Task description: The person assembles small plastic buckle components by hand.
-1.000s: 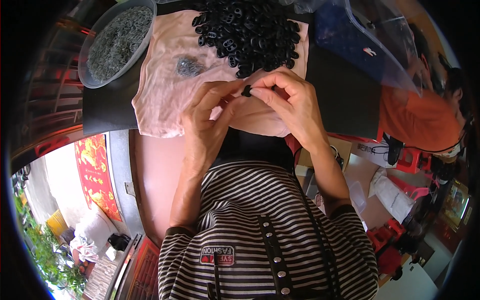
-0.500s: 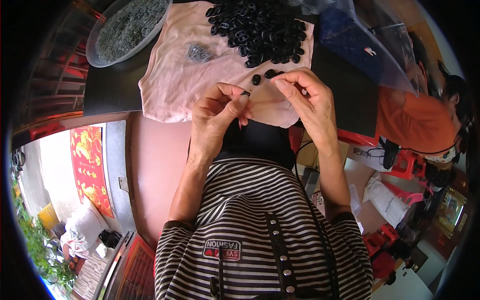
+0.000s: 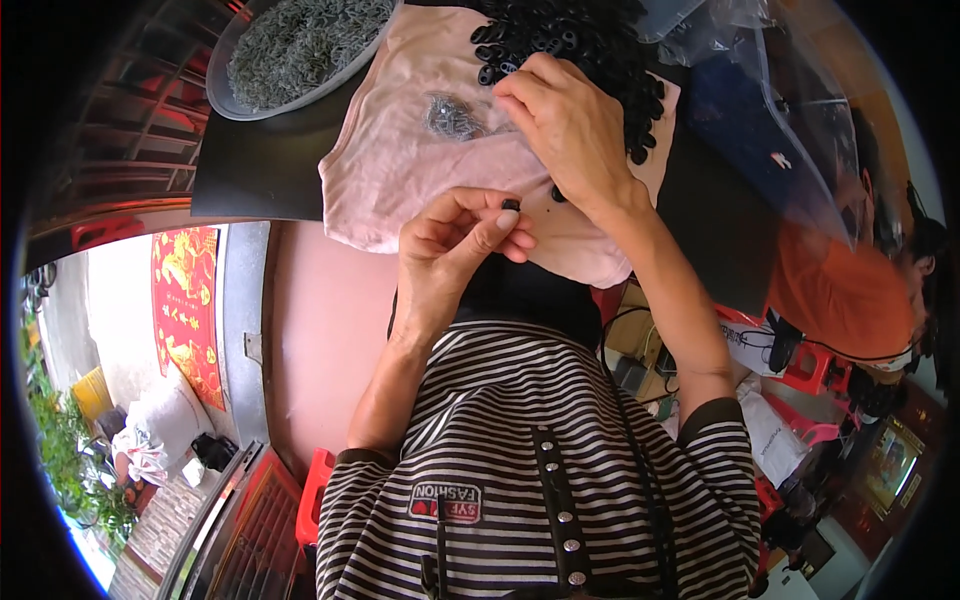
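**Small black piece pinched in left hand, right hand at the far pile**

Left hand (image 3: 455,250): fingers curled in, thumb and forefinger tips pressed together on a small black piece (image 3: 511,204). Piece is dark, rounded, hard-looking; too small to read any long axis or which way it faces. It sits above the near edge of the pink cloth (image 3: 400,170), just left of the right wrist.

Right hand (image 3: 565,125): reaches far across the cloth, palm down, fingertips bent onto the near-left edge of the pile of black pieces (image 3: 580,40). Fingertips are hidden under the hand; cannot tell whether they grip anything or only touch.

Pile: many flat black rings or buttons, matt, heaped loosely at the far edge of the cloth. One stray black piece (image 3: 556,194) lies on the cloth beside the right wrist.

Cloth: soft pale pink fabric, creased, spread over a dark flat board (image 3: 260,170). A small heap of thin grey metal bits (image 3: 452,115), shiny and tangled, rests on it just left of the right hand.

Far left: a round shallow bowl (image 3: 222,85), pale rim, filled with the same grey metal bits, well apart from both hands.

Far right: a clear crinkled plastic bag (image 3: 790,130) lies beside the pile
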The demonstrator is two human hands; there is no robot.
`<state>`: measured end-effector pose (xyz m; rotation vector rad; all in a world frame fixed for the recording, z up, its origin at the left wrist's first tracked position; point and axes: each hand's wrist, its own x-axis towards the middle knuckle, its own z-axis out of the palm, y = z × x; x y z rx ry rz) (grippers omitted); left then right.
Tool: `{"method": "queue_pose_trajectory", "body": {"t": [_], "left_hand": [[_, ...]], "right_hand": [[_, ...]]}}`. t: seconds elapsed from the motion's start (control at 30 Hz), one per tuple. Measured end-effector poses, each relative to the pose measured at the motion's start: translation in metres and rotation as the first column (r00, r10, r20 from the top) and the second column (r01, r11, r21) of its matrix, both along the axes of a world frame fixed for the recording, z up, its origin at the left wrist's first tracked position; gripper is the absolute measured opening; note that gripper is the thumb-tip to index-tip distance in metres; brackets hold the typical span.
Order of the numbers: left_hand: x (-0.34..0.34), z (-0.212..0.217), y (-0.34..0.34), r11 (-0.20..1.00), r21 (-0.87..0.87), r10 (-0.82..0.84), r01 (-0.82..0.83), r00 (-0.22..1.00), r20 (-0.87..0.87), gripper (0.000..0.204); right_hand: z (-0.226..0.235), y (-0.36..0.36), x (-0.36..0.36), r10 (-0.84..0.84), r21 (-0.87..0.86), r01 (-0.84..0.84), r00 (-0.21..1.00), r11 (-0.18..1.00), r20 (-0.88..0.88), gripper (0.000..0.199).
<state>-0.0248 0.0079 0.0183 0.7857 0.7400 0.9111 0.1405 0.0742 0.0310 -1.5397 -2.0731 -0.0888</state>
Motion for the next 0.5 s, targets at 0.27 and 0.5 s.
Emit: {"method": "queue_pose_trajectory", "body": {"t": [0.27, 0.5], "left_hand": [[-0.005, -0.005, 0.011, 0.999, -0.04, 0.004, -0.003, 0.999, 0.034, 0.014], [-0.011, -0.006, 0.008, 0.999, -0.042, 0.014, -0.012, 0.999, 0.05, 0.013]], "right_hand": [[-0.005, 0.018, -0.009, 0.038, -0.12, -0.023, 0.992, 0.993, 0.122, 0.007], [0.004, 0.013, -0.012, 0.024, -0.178, -0.018, 0.999, 0.984, 0.032, 0.007]]}}
